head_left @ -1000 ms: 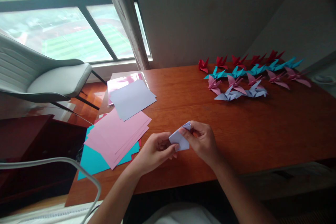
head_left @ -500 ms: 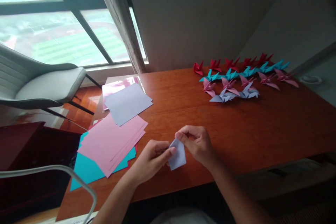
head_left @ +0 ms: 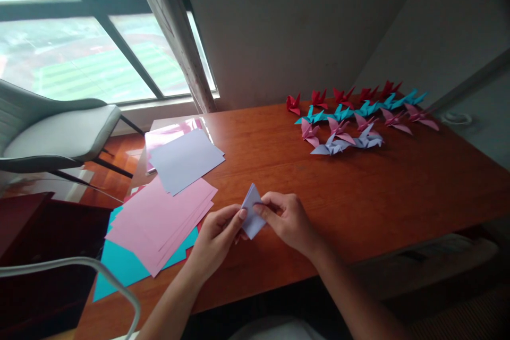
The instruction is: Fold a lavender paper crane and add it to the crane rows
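Observation:
A small folded piece of lavender paper (head_left: 252, 219), shaped like a narrow diamond with its point facing away from me, is held over the near part of the table. My left hand (head_left: 221, 229) pinches its left edge between thumb and fingers. On the right edge, the thumb of my right hand (head_left: 283, 218) presses the paper's face, with the fingers behind it. Some fingertips are hidden behind the paper.
Sheets of lavender paper (head_left: 189, 159), pink paper (head_left: 159, 218) and turquoise paper (head_left: 119, 271) overlap on the left of the wooden table (head_left: 247, 149). Rows of red, turquoise, pink and lavender paper cranes (head_left: 332, 144) stand at the far right. A chair (head_left: 59, 135) is beside the window.
The folded paper has turned so its point faces away from me. My right hand has shifted from its top corner to its right edge. The view has swung slightly right.

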`<act>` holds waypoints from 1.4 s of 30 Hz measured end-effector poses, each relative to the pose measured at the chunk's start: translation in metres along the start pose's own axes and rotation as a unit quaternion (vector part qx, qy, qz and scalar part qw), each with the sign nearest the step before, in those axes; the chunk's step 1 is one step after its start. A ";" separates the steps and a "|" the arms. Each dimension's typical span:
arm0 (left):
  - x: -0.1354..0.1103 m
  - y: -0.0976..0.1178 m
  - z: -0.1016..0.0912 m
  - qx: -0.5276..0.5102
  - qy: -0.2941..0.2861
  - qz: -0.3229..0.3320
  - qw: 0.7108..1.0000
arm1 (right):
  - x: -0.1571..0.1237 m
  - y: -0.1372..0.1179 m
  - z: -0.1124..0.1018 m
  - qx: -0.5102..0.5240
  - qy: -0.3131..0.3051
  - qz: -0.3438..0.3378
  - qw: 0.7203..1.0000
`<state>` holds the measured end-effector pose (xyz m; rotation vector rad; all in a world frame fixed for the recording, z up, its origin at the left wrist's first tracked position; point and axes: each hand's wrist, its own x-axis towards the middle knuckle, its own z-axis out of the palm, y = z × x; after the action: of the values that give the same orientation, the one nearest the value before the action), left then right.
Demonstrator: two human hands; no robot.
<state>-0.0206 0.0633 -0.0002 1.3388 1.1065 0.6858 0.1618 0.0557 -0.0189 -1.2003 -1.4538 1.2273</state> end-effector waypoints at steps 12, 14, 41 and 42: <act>-0.001 -0.002 -0.001 -0.023 0.031 0.013 0.999 | 0.000 0.003 0.001 0.010 -0.009 0.011 1.000; -0.001 -0.001 -0.001 -0.019 0.047 0.014 0.999 | 0.000 0.002 0.000 0.002 -0.026 0.020 0.999; -0.002 0.002 0.003 0.016 -0.111 0.017 0.994 | -0.003 -0.009 -0.005 -0.018 0.056 -0.030 0.998; -0.002 0.002 0.002 0.009 -0.113 0.015 0.993 | -0.003 -0.010 -0.005 -0.016 0.063 -0.034 0.997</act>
<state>-0.0188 0.0605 0.0021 1.4127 0.9151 0.5320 0.1663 0.0528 -0.0087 -1.2170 -1.4148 1.0671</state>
